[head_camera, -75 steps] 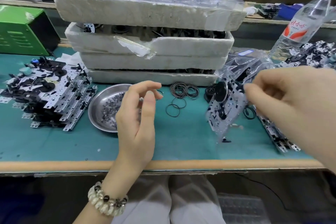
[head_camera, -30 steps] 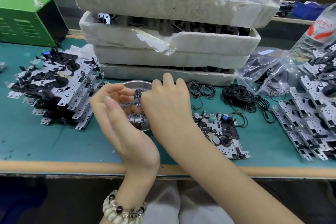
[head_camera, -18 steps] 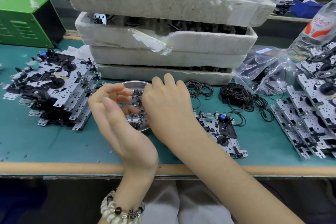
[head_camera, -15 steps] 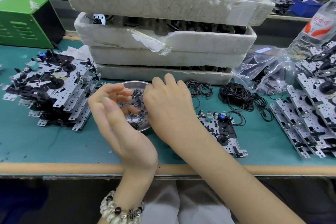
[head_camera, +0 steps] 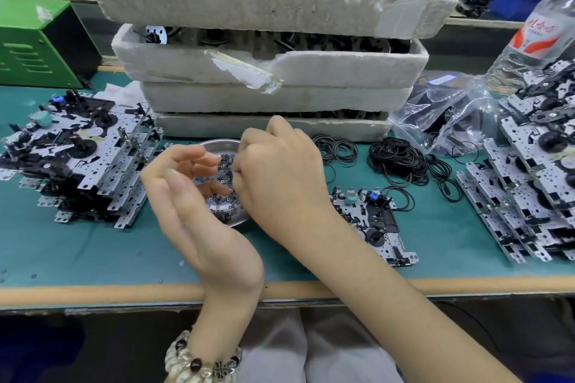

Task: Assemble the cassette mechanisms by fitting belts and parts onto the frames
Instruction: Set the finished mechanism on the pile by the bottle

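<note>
The one loose grey metal cassette mechanism frame with black and teal parts (head_camera: 371,221) lies flat on the green bench (head_camera: 77,249), touching the right wrist at its three o'clock side. From that frame, a loose heap of thin black rubber belts (head_camera: 396,160) sits at twelve o'clock, and a smaller cluster of the same belts (head_camera: 339,149) at eleven o'clock.

At nine o'clock from the frame, both hands meet over a shallow round steel dish (head_camera: 217,143) holding small black washers (head_camera: 222,200). My right hand (head_camera: 280,177) shows me only its back, its fingers curled down into the dish; the fingertips are hidden, so I cannot tell whether they pinch a washer. My left hand (head_camera: 199,205) is cupped, palm turned towards the right hand, fingers loosely bent above the washers, gripping nothing I can see. The two hands are close together, almost touching.

Further out, a stack of assembled frames (head_camera: 81,162) stands at nine o'clock of the dish, and another stack (head_camera: 535,190) at three o'clock of the loose frame. Four white foam trays (head_camera: 280,68) are piled at twelve o'clock. A crumpled clear plastic bag (head_camera: 441,112) and a clear water bottle with a red label (head_camera: 541,37) sit at two o'clock, and a green metal box (head_camera: 31,40) at ten o'clock.
</note>
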Available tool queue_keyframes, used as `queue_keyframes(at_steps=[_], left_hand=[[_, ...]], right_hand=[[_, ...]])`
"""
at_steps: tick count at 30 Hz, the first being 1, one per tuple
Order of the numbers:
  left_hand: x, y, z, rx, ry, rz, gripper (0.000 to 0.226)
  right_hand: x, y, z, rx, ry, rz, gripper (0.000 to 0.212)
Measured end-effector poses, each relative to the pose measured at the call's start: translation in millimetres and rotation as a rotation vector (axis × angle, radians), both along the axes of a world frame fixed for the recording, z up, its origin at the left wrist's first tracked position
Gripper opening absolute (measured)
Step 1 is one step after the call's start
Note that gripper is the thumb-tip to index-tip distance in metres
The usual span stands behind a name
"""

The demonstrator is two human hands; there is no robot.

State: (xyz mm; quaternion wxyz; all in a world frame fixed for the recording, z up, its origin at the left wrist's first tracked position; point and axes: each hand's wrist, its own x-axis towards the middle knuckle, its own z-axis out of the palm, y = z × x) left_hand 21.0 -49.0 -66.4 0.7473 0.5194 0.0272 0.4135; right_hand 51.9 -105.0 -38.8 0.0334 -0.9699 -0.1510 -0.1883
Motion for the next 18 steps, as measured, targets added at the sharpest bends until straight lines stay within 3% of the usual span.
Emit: queue_keyframes(at_steps=[12, 18], left_hand=[[-2.8, -2.3, 2.2, 0.002, 0.012, 0.005, 0.028], [-2.2, -2.2, 1.7, 0.014, 0.008, 0.014, 0.028]], right_hand=[[-1.9, 0.5, -2.9, 0.13, 0.114, 0.111, 0.011], [-1.3, -0.3, -4.8, 0.101, 0.111, 0.107, 0.018]])
